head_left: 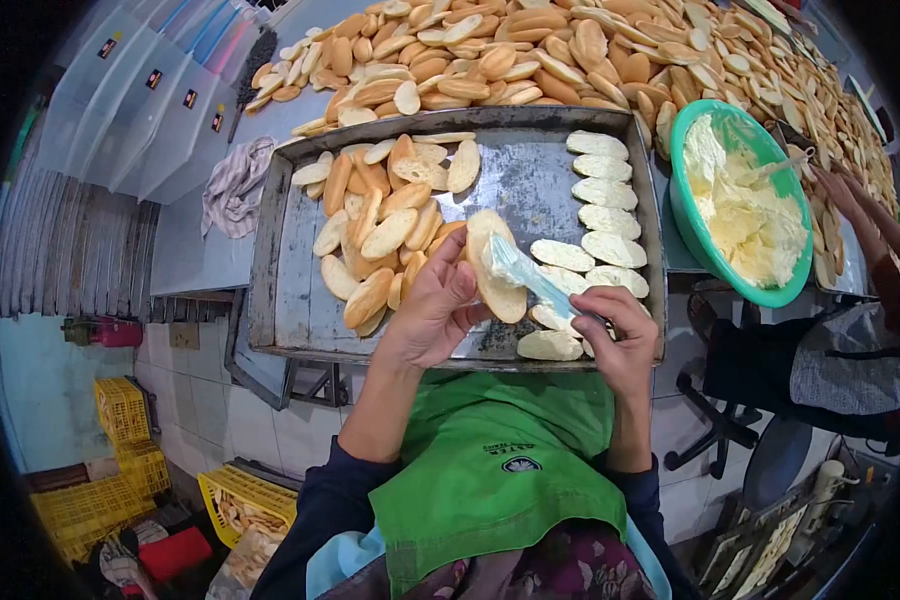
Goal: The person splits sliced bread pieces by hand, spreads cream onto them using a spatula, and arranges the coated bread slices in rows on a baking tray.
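Note:
My left hand (432, 305) grips an oval bread slice (502, 295) over the metal tray (300, 300), its cut face turned up. In my right hand (618, 335) is a pale blue spatula (542, 285), whose blade, with cream on it, touches the upper part of that slice. Several cream-coated bread slices (602, 193) lie along the tray's right side, a few of them partly behind my right hand. On the left of the tray sits a heap of uncoated bread pieces (390, 232), some crust up and others cut face up.
A green bowl (680, 195) of pale cream (750, 220) stands right of the tray, a utensil handle sticking out. Behind spreads a large bread pile (530, 60). A co-worker's hand (850, 200) is at far right. A crumpled cloth (238, 185) lies left; yellow crates (120, 410) stand below.

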A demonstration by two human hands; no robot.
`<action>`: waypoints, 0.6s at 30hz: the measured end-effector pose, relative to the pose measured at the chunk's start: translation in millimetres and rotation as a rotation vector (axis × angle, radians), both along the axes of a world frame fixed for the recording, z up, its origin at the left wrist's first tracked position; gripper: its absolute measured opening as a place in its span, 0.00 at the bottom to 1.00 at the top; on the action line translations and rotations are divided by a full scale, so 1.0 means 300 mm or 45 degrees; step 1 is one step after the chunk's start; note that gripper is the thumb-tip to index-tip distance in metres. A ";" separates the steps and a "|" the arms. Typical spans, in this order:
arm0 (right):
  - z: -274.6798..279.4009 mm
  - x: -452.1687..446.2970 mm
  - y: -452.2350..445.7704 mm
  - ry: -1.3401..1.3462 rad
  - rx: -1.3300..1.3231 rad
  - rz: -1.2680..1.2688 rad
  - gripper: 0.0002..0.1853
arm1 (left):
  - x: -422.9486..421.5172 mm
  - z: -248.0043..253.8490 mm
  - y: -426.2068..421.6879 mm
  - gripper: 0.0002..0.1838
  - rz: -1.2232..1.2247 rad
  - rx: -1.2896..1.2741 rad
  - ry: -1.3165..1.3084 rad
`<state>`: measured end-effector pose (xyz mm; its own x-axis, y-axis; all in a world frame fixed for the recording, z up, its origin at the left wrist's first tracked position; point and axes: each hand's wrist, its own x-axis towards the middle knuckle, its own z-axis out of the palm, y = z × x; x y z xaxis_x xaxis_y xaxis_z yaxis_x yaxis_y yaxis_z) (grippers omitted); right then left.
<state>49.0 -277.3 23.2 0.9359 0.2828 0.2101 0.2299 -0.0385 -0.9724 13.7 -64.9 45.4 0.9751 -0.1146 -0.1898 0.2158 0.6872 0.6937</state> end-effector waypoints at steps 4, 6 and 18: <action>-0.018 0.030 -0.058 -0.338 -0.346 -0.116 0.13 | 0.009 -0.007 0.024 0.35 0.108 -0.054 -0.035; -0.006 0.034 -0.074 -0.323 -0.394 -0.197 0.13 | 0.023 -0.004 0.027 0.35 0.125 -0.053 -0.071; -0.070 -0.003 -0.030 0.034 0.125 -0.187 0.11 | 0.030 -0.012 -0.040 0.35 0.181 0.116 0.019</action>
<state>48.1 -286.3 2.3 0.9712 0.1223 0.2042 0.2026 0.0255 -0.9789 22.8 -76.9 41.8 0.9773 0.0426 -0.2076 0.1317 0.6456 0.7522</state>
